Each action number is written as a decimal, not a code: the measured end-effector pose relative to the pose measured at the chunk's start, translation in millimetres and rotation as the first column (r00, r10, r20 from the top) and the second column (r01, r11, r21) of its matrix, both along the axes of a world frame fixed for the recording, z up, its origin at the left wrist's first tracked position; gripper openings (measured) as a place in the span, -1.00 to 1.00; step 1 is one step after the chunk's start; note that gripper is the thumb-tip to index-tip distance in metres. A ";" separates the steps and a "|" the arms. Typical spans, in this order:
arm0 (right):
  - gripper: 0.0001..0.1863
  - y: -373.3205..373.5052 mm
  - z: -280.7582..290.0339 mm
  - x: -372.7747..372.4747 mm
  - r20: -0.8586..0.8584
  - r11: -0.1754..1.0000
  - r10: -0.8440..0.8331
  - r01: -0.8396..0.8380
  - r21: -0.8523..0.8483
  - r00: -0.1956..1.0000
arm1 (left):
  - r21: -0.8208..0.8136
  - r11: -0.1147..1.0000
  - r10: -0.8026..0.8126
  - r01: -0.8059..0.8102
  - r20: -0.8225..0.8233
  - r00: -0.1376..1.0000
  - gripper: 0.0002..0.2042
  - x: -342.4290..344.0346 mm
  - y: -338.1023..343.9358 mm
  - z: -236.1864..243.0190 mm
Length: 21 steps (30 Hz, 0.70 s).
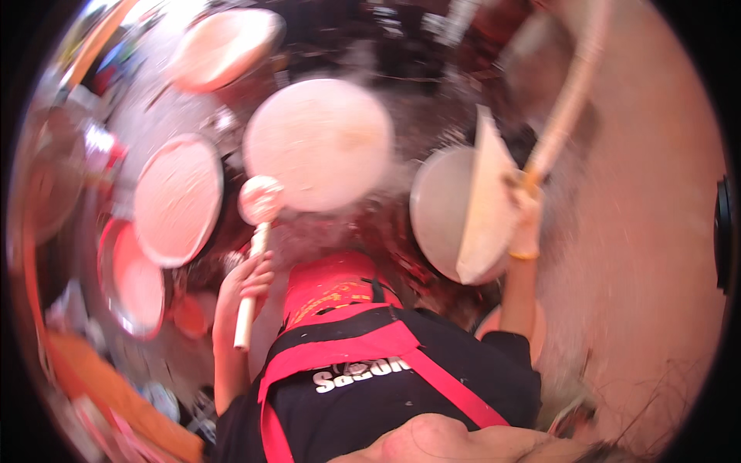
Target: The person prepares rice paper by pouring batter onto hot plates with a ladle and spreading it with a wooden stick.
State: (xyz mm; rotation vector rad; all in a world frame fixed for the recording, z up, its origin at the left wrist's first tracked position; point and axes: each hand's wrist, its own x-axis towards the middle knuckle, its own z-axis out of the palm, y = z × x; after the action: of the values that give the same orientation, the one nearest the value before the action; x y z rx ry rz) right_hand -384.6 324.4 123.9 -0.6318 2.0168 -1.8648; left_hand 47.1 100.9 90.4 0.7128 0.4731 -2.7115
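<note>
My left hand (256,275) is wrapped round the pale handle of a ladle (261,202). The ladle's rounded head is just past the near left edge of a round, whitish disc-like surface (320,143). My right hand (526,212), blurred, closes at the lower end of a long pale pole (575,89) that slants up to the top right. Against that hand stands a flat, pointed cream-coloured piece (486,204), edge tilted; whether the fingers grip it too is unclear. Behind it is a round grey surface (444,204), partly covered.
Round containers with pale pink contents (179,202) (133,278) stand at the left, and a pale round thing (225,48) is at the far left. An orange beam (116,393) runs along the lower left. A plain wall-like surface (633,255) fills the right.
</note>
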 end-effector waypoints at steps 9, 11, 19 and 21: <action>-0.65 -325.5 -32.4 61.3 0.123 0.921 0.374 -0.353 -0.164 0.919 | -0.290 0.947 0.230 -0.140 0.306 0.924 -0.77 90.9 -28.8 4.7; -0.86 -429.4 -16.0 90.3 0.035 0.887 0.459 -0.456 -0.073 0.888 | -0.344 0.925 0.290 -0.162 0.365 0.884 -0.84 126.3 -41.6 2.3; -0.87 -694.3 70.0 108.3 0.304 0.717 0.642 -0.412 -0.562 0.704 | -0.464 0.789 0.597 -0.402 0.429 0.678 -0.88 244.4 -97.9 -27.5; -0.87 -709.6 42.6 110.6 0.366 0.794 0.556 -0.346 -0.499 0.746 | -0.465 0.740 0.668 -0.486 0.426 0.610 -0.86 268.1 -108.1 -33.5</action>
State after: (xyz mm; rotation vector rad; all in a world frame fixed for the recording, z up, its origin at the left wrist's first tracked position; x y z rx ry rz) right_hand -273.9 -385.3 166.5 -0.5998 1.0281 -1.8758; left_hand 315.1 -7.2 56.9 1.0127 0.0907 -1.7619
